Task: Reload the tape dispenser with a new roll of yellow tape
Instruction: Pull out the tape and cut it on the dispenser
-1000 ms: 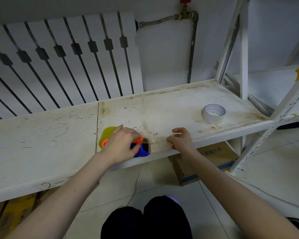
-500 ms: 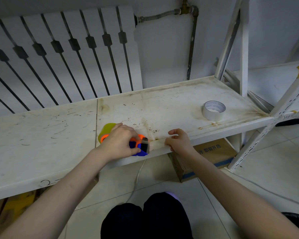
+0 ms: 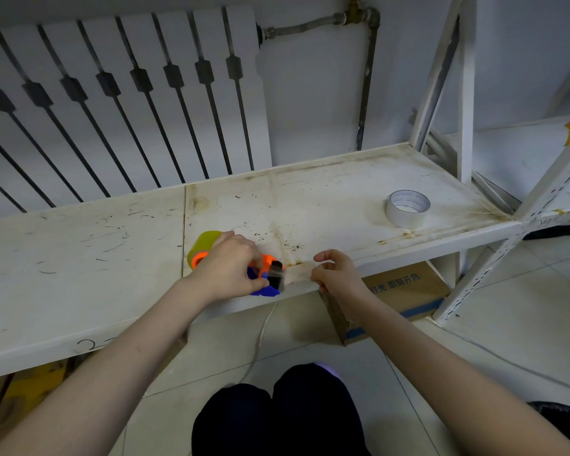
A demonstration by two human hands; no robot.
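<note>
An orange and blue tape dispenser point(image 3: 266, 274) lies at the front edge of the white shelf point(image 3: 79, 258), with a roll of yellow tape point(image 3: 203, 245) mounted at its left end. My left hand point(image 3: 231, 268) is closed over the dispenser's body and hides most of it. A strip of translucent tape point(image 3: 298, 273) stretches from the dispenser's black mouth to the right along the shelf edge. My right hand point(image 3: 334, 273) pinches the free end of that strip.
A used white tape roll point(image 3: 407, 209) stands on the shelf at the right. A cardboard box point(image 3: 395, 297) sits on the floor under the shelf. The shelf's upright posts point(image 3: 464, 93) rise at the right; a radiator point(image 3: 112, 103) lines the back wall.
The left hand and dispenser stay in place. The right hand has lifted its fingers slightly while holding the tape end; the view has shifted a little.
</note>
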